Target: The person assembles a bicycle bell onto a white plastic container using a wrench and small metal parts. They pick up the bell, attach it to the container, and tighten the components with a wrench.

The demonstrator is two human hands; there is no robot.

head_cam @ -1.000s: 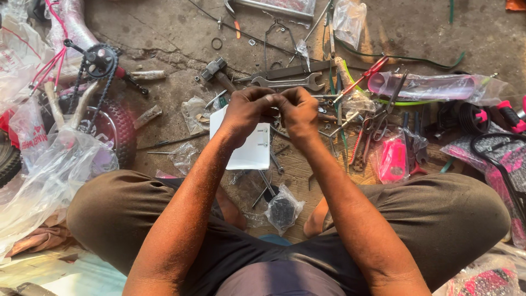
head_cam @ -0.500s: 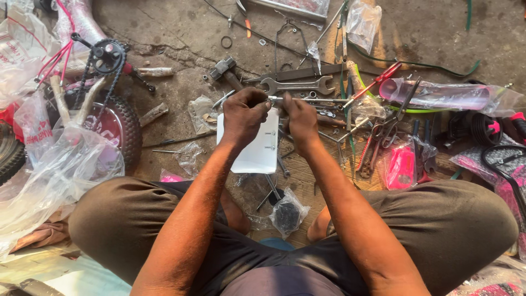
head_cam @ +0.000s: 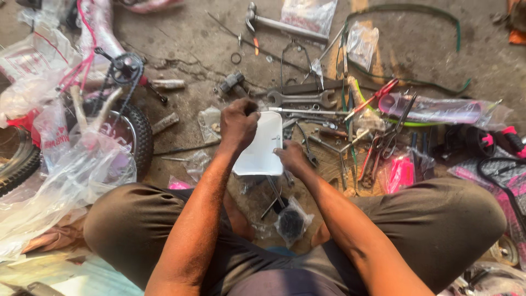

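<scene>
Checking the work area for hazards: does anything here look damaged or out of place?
Nothing looks broken. Tools lie scattered loose over the cracked concrete floor: a wrench, a hammer, pliers. The left hand and right hand hold a white panel amid them.

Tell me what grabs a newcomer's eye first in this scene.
The white curved plastic panel at centre, gripped at its top by the left hand with the right hand at its edge. Behind it, a scatter of metal spanners and pliers covers the concrete floor. At left, a small black-tyred wheel lies beside crumpled clear plastic wrapping.
</scene>
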